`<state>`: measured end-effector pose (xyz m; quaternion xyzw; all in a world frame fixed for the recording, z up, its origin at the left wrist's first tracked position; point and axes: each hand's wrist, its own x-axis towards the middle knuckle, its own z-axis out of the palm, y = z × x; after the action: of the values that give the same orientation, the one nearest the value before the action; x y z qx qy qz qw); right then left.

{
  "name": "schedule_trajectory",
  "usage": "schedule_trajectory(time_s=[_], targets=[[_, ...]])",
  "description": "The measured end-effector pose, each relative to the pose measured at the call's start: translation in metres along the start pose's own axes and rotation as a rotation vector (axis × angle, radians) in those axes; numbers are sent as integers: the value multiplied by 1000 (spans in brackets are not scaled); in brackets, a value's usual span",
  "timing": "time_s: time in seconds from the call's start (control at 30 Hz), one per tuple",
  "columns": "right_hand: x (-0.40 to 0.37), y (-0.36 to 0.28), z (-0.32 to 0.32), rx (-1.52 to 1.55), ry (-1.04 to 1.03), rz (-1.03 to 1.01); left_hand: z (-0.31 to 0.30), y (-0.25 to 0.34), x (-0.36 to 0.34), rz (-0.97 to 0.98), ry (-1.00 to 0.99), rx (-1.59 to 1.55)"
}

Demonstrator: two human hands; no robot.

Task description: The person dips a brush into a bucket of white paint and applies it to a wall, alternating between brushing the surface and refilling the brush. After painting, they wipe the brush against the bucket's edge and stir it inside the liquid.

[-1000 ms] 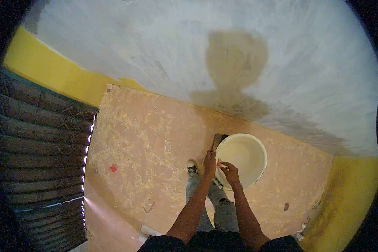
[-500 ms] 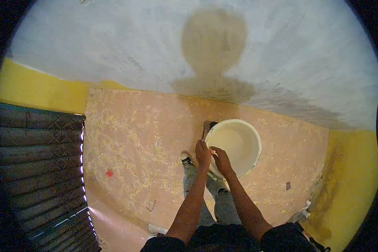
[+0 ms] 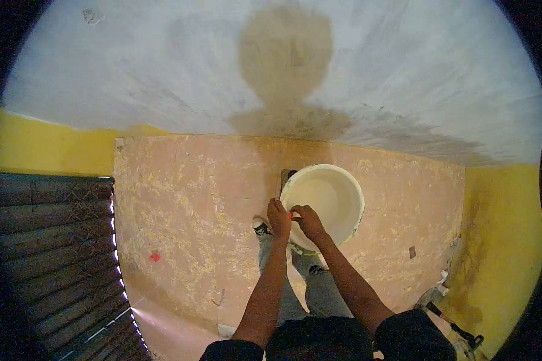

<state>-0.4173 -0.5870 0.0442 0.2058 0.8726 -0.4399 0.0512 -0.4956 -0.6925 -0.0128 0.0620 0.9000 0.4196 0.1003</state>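
Over the left rim of a large white bucket (image 3: 359,219), my two hands meet. My left hand (image 3: 279,220) is closed, and a flat brown-and-dark tool (image 3: 286,180) extends from it toward the wall; its exact kind I cannot tell. Bent in a pinch, the fingers of my right hand (image 3: 311,224) reach a small red piece (image 3: 292,215) between the two hands. Inside the bucket lies a pale cream material (image 3: 328,201). My legs and a dark-and-white shoe (image 3: 261,226) show below the hands.
Ahead rises a pale grey-white wall (image 3: 180,72) with my shadow on it. Yellow flakes speckle the pinkish floor (image 3: 180,198), where a red scrap (image 3: 155,257) lies. A dark slatted shutter (image 3: 54,240) stands left, a yellow wall (image 3: 506,240) right. A black-handled object (image 3: 457,330) sits lower right.
The view has shifted slightly, so the bucket and hands appear a little further left. My hands stay close together at the bucket's rim, with the red piece still between them.
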Motion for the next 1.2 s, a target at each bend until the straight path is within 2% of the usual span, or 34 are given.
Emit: schedule_trajectory(time_s=[0.03, 0.1, 0.13, 0.17, 0.2, 0.23, 0.3, 0.4, 0.5, 0.57, 0.7, 0.8, 0.9, 0.97, 1.0, 1.07, 1.13, 1.2], targets=[[-1, 2, -1, 3, 30, -60, -7, 12, 2, 3, -7, -1], [-2, 4, -6, 7, 61, -117, -20, 33, 2, -211, -108, -106], [-2, 5, -11, -10, 43, -158, -10, 20, -1, -209, -113, -103], [-3, 7, -16, -27, 23, -200, 0, 8, -4, -89, 3, -66], [-4, 14, -18, -26, 25, -196, 0, 11, -5, 31, 120, -29], [-4, 22, -19, -80, -26, -183, -2, 13, -5, 32, 116, -28], [-4, 35, -16, -131, -80, -165, -6, 15, 0, -89, -3, -149], [-5, 46, -14, -54, -64, -151, -6, 19, 0, -150, 17, -192], [-5, 42, -21, -21, -31, -140, -6, 16, 1, -180, -11, -141], [-5, 35, -27, -4, 88, 10, -4, 16, 1, -195, 3, -143], [-8, 47, -18, 81, 83, 55, 16, -13, 0, -189, 68, -155], [-9, 48, -10, 86, 82, 62, -4, 13, -1, -204, -9, -145], [-9, 54, -4, 211, 185, 6, -5, 17, 1, -159, 40, -189], [-9, 57, -6, 319, 146, 156, -8, 25, -1, -195, 18, -178], [-9, 56, -7, 319, 147, 155, -6, 20, -1, -230, 0, -165], [-10, 54, -6, 718, 265, 289, 2, 10, 0, -189, 49, -177], [-12, 50, -10, 825, 317, 338, -6, 20, 1, -149, 95, -191], [-15, 54, -13, 927, 372, 389, -11, 24, -1, -210, -20, -182]])
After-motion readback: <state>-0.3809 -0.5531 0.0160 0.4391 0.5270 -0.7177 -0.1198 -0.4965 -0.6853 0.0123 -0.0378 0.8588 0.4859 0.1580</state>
